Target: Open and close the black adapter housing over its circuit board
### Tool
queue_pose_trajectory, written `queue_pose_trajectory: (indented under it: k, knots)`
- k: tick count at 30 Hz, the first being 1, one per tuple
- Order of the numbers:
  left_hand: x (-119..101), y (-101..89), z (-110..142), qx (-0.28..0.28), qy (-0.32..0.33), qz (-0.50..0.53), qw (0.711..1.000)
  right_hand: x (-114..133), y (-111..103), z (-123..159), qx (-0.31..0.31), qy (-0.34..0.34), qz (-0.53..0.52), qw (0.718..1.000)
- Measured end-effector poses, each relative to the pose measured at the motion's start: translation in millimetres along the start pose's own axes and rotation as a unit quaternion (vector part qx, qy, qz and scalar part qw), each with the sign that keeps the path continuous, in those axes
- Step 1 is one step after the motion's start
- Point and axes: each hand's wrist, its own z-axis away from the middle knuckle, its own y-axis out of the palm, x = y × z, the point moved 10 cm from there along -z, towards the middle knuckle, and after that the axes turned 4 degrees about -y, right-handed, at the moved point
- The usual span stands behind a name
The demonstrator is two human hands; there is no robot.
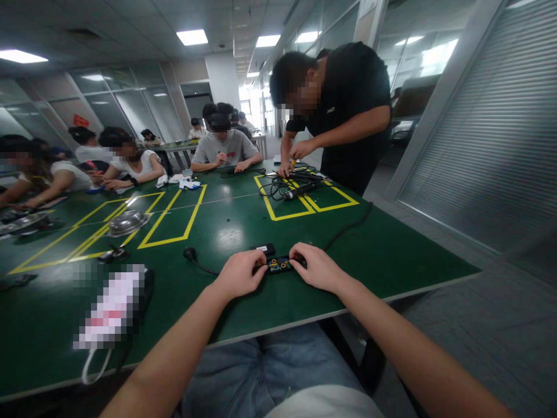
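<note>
A small black circuit board (279,265) with coloured parts lies on the green table (226,232) near its front edge. My left hand (239,273) pinches the board's left end with curled fingers. My right hand (317,267) grips its right end, fingers bent over it. A black cable (348,227) runs from the board's right side toward the far right. A small black block (264,249) lies just behind the board.
A black plug with a cord (190,253) lies to the left. A blurred-out object with a white strap (111,307) sits front left. A standing person in black handles cables (291,187) at the far side. Several seated people work at the left, near metal discs (127,222).
</note>
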Motion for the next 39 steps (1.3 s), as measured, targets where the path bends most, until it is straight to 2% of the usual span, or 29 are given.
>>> queue_pose_trajectory:
  k: [9,17,21,25,29,31,34,39]
  knots:
    - [5.7,-1.3,-2.1,-0.014,-0.022,0.012,1.000,2.6,-8.3,0.7,-0.030,-0.013,-0.009,0.999]
    - [11.6,-1.3,-3.1,-0.021,-0.016,0.026,0.999,-4.3,-3.2,-1.8,-0.015,-0.008,-0.012,1.000]
    - [11.0,-6.7,-3.9,-0.054,-0.006,0.026,0.998,-3.5,-3.8,-2.6,-0.009,-0.004,-0.011,1.000]
    - [26.9,-7.0,-9.4,-0.092,-0.038,0.026,0.995,-1.6,-2.9,-2.4,-0.003,0.003,-0.009,1.000]
    - [39.7,0.6,-14.4,-0.078,-0.057,0.032,0.995,-2.6,-3.5,-1.1,-0.006,0.015,-0.014,1.000]
    - [36.3,-0.4,-13.7,-0.076,-0.051,0.040,0.995,-3.8,-4.6,0.2,-0.009,0.020,-0.019,1.000]
    - [18.2,-3.9,-10.1,-0.070,-0.019,0.058,0.996,-4.3,-6.4,2.1,-0.016,0.023,-0.023,0.999]
    - [-12.0,4.9,-5.9,-0.018,0.047,0.081,0.995,0.6,-6.3,2.3,-0.018,0.007,-0.028,0.999]
